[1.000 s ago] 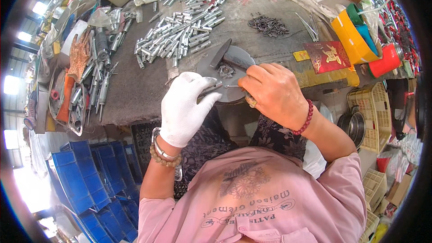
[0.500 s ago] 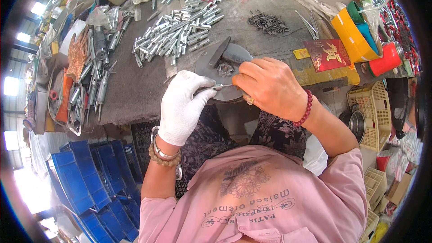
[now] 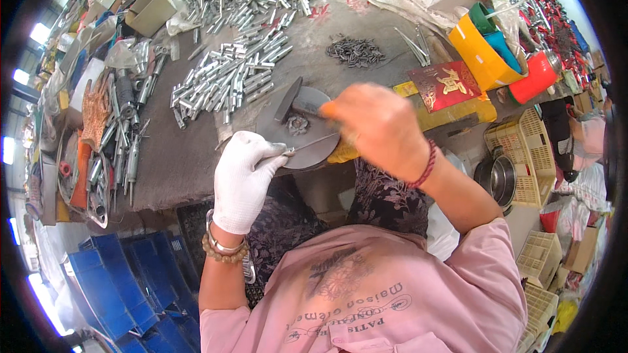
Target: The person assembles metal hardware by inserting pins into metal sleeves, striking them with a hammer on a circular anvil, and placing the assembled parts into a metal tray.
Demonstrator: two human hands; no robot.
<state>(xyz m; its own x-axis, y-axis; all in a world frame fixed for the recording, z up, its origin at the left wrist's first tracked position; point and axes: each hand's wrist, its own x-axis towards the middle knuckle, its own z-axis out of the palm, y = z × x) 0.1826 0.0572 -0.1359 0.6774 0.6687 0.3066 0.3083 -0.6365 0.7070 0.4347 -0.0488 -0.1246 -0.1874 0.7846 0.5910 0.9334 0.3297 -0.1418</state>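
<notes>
My left hand (image 3: 242, 180), in a white glove, pinches a thin metal rod (image 3: 313, 143) and holds its tip on a round grey metal plate (image 3: 324, 153) at the bench edge. My bare right hand (image 3: 383, 131) is blurred with motion and grips the orange handle of a hammer. The dark hammer head (image 3: 288, 99) hangs over the far side of the plate. A small dark clump of parts (image 3: 297, 124) lies on the plate between hammer and rod.
Heaps of silver metal tubes (image 3: 229, 72) cover the bench beyond the plate, with a small pile of dark parts (image 3: 356, 51). Tools (image 3: 124, 144) lie at the left. A red box (image 3: 445, 85), yellow bin (image 3: 477, 59) and red container (image 3: 533, 78) stand right. Blue crates (image 3: 124, 281) sit below.
My right hand has swung the hammer, whose head now sits lower and further left over the plate. My left hand still keeps the rod on the plate.
</notes>
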